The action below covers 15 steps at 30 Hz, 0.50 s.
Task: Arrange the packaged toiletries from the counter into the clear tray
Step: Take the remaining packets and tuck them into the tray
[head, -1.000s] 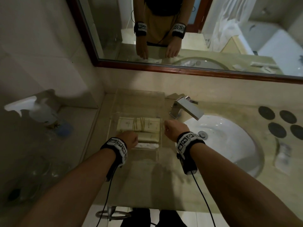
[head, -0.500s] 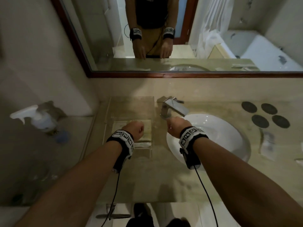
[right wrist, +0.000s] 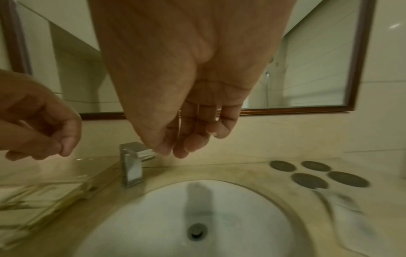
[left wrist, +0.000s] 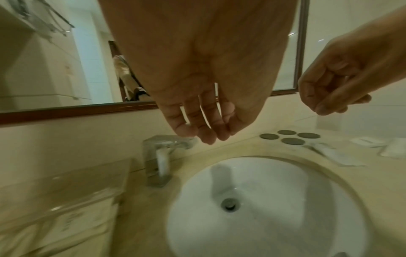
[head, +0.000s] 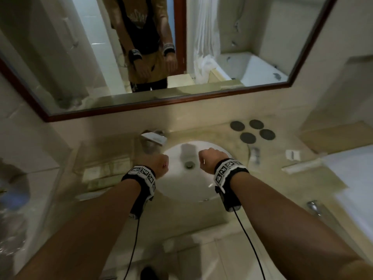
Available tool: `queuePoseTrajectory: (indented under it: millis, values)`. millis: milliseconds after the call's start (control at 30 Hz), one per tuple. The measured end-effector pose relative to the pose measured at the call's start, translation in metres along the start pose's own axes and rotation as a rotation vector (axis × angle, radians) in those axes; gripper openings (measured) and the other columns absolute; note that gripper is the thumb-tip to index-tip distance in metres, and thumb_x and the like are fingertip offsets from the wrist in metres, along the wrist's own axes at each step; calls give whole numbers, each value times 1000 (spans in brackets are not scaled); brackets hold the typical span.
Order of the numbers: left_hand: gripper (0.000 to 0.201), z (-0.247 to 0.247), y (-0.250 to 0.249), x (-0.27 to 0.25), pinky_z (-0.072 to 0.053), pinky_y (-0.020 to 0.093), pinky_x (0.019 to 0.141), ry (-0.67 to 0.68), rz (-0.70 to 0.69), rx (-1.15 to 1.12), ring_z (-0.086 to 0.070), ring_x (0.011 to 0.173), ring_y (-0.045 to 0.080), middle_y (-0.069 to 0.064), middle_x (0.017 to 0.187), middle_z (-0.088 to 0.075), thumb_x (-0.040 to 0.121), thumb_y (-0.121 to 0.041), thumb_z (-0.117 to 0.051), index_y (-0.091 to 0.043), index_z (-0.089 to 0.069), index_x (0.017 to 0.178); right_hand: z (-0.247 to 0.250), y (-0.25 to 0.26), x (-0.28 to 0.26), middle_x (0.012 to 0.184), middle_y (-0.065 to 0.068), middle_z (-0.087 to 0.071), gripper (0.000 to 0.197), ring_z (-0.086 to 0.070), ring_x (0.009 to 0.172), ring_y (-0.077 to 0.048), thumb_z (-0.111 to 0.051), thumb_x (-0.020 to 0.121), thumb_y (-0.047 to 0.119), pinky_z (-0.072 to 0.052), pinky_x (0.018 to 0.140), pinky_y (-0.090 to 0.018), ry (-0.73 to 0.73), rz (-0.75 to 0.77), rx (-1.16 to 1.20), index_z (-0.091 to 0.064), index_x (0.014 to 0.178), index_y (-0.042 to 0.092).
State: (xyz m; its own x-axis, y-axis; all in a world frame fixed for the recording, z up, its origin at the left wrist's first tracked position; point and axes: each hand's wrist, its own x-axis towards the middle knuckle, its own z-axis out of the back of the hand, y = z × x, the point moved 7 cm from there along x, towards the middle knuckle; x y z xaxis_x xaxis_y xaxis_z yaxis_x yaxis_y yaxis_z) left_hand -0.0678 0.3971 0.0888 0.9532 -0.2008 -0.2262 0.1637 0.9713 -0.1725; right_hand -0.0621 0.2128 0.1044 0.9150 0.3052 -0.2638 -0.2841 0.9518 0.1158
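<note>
The clear tray (head: 88,158) sits on the counter left of the faucet, with flat cream toiletry packets (head: 94,172) lying in it. More packets lie on the counter right of the sink: a clear sachet (head: 254,156), a small white packet (head: 292,155) and a long white one (head: 301,168). My left hand (head: 160,164) and right hand (head: 206,160) both hover over the basin with loosely curled fingers, holding nothing. The left wrist view shows my left hand (left wrist: 204,133) empty above the faucet. In the right wrist view my right hand (right wrist: 184,146) hangs equally empty.
A chrome faucet (head: 154,138) stands behind the white sink basin (head: 181,190). Several dark round coasters (head: 248,137) lie at the back right of the counter. A wood-framed mirror (head: 141,107) runs along the wall. A white ledge (head: 355,178) borders the counter's right end.
Both hands have left the tray and moved right, over the sink basin. The head view has swung right, so the packets on the right of the counter now show.
</note>
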Motion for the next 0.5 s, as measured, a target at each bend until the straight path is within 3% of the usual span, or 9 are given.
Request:
queuePoseTrajectory:
  millis: [67,167,267,500]
  values:
    - [19,-6,-47,8,-51,32,67,20,-65,3,-57,69,22,1,70,-58,84,-16,-49,-20,-49,65,0,-42,-21,112,-10,-62,19,-60,102,-31,-52,91,26,-49,84,-37,-15,-55,2,-59,106,16]
    - [22,-14,-116,18,-54,38,76,53,-143,-41,-62,81,24,3,83,-65,86,-18,-50,-24,-48,65,0,-103,-55,112,-11,-62,18,-61,102,-32,-54,91,28,-48,86,-39,-18,-147,12,-59,104,16]
    - [29,-24,-172,34,-54,39,80,85,-225,-39,-62,83,24,-4,79,-60,85,-16,-49,-29,-41,59,-1,-157,-90,112,-12,-61,20,-61,101,-34,-56,90,29,-50,82,-40,-34,-241,46,-59,104,16]
    - [23,-31,-289,57,-52,39,78,150,-396,31,-60,83,26,3,82,-61,85,-11,-47,-25,-44,67,-2,-257,-149,111,-13,-60,18,-61,98,-34,-54,92,26,-49,78,-38,-41,-432,96,-59,104,14]
